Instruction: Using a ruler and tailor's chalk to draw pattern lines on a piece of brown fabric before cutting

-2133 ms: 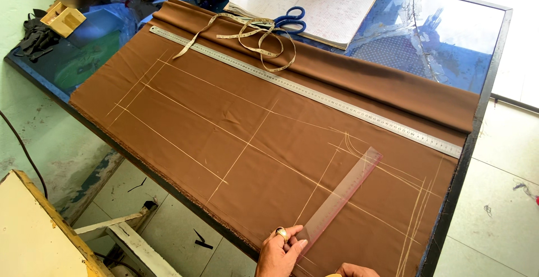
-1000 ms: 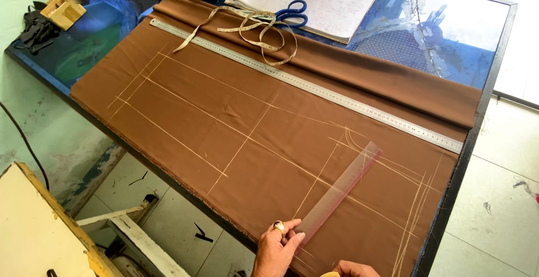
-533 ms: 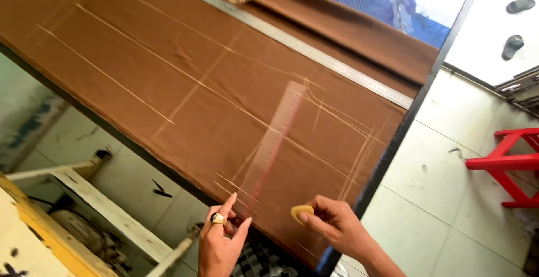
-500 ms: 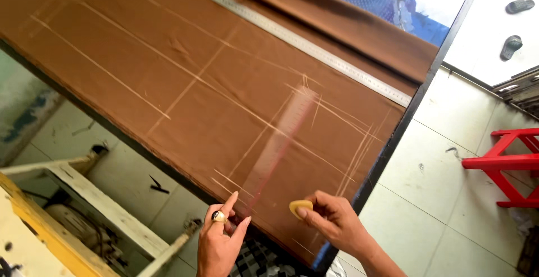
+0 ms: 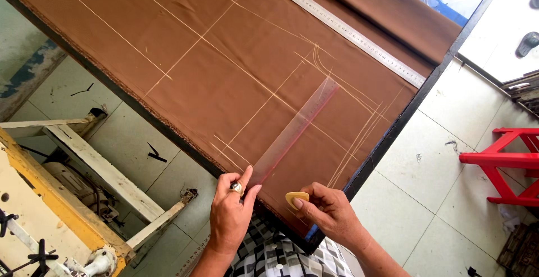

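A brown cloth (image 5: pixel 213 58) marked with pale chalk lines covers the table. On it lies a clear pinkish ruler (image 5: pixel 295 131), running from the near edge up and to the right. My left hand (image 5: pixel 231 212), with a ring on one finger, presses the ruler's near end with its fingertips. My right hand (image 5: pixel 328 212) pinches a small yellow piece of tailor's chalk (image 5: pixel 296 199) just right of the ruler, close to the cloth's near corner.
A long steel ruler (image 5: pixel 342 27) lies across the cloth's far side. The table's dark edge (image 5: pixel 393 131) runs down the right. A red stool (image 5: pixel 505 159) stands on the tiled floor at right. A sewing machine stand (image 5: pixel 73 181) is at lower left.
The view has tilted down and closer to the table's near corner. My right hand with the chalk has come into full view beside the ruler. The left hand stays on the ruler's end.
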